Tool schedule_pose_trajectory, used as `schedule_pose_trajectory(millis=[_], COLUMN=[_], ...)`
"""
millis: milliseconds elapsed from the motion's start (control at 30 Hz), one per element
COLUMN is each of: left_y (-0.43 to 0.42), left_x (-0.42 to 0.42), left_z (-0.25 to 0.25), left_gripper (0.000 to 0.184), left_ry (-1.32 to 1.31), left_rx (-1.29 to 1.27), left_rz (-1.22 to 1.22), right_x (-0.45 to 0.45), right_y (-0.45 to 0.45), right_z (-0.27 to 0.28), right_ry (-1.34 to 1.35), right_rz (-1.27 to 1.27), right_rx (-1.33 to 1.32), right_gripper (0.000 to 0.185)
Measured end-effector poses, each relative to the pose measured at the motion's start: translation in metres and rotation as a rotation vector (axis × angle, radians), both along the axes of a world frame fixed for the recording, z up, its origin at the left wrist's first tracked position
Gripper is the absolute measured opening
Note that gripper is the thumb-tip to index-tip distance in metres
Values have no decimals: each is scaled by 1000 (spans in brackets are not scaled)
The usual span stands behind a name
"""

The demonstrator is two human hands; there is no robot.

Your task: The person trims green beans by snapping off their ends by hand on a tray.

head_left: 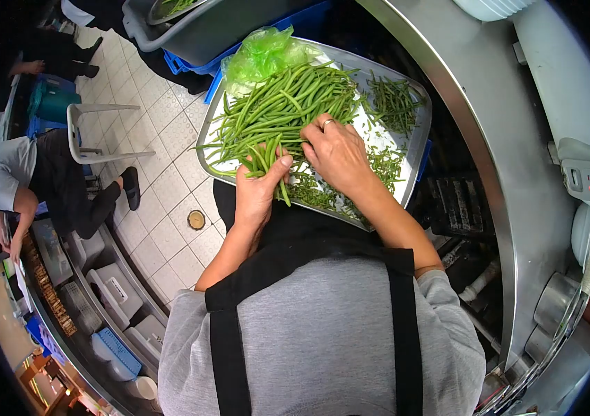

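Observation:
A large heap of green beans point(288, 97) covers much of a metal tray point(416, 166) in front of me. My left hand point(257, 184) is closed around a small bunch of green beans at the tray's near left edge. Just right of it, my right hand point(336, 149) is closed over the heap, fingertips pinched; what lies between them is hidden. A ring shows on one finger. Small cut bean ends point(385, 166) are scattered along the tray's near and right side. A darker pile of thin trimmings point(393, 104) lies in the far right corner.
A crumpled green plastic bag point(264, 55) lies at the tray's far left. Beyond stands a grey tub point(198, 35). A steel counter point(475, 104) curves along my right. To the left are a white plastic chair point(76, 132), a seated person point(11, 173) and shelves with bins point(115, 291).

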State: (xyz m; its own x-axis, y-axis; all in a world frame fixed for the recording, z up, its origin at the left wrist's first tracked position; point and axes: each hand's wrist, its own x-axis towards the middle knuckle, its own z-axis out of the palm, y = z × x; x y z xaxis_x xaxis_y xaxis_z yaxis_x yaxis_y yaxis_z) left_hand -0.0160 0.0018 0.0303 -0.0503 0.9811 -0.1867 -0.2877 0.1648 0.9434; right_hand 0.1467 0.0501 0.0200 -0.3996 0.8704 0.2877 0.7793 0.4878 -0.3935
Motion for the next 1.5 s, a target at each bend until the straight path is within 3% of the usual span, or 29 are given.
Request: schedule_pose_trajectory(millis=[267,500,833,967,1033,1100,1200,1300,1500], left_y=[-1,-2,-4,-4,-6,-10,-8,-4,-4], left_x=[-5,1,4,5,5,8,3,-2,-2], left_z=[-5,-1,-3,-4,-3,1,-1,0,0], left_gripper=[17,25,16,13,13,14,15,19,21], left_ry=[107,727,823,721,649,426,30,-276,-431], left_rx=[0,281,256,240,177,0,-145,-182,-180], left_rz=[31,-148,-306,-322,-369,-374,-367,-204,-68], right_x=[0,12,32,27,26,27,42,44,35], right_y=[2,-28,-41,-42,-41,-38,-28,-36,-46], right_z=[-9,30,19,22,13,18,24,24,6], right_ry=[-21,-24,-17,64,308,615,641,627,537], right_rz=[33,163,131,85,-42,-208,-250,-80,233], right_rx=[84,81,105,101,-5,-203,-206,-329,-615], right_gripper=[12,10,10,8,7,9,13,17,13])
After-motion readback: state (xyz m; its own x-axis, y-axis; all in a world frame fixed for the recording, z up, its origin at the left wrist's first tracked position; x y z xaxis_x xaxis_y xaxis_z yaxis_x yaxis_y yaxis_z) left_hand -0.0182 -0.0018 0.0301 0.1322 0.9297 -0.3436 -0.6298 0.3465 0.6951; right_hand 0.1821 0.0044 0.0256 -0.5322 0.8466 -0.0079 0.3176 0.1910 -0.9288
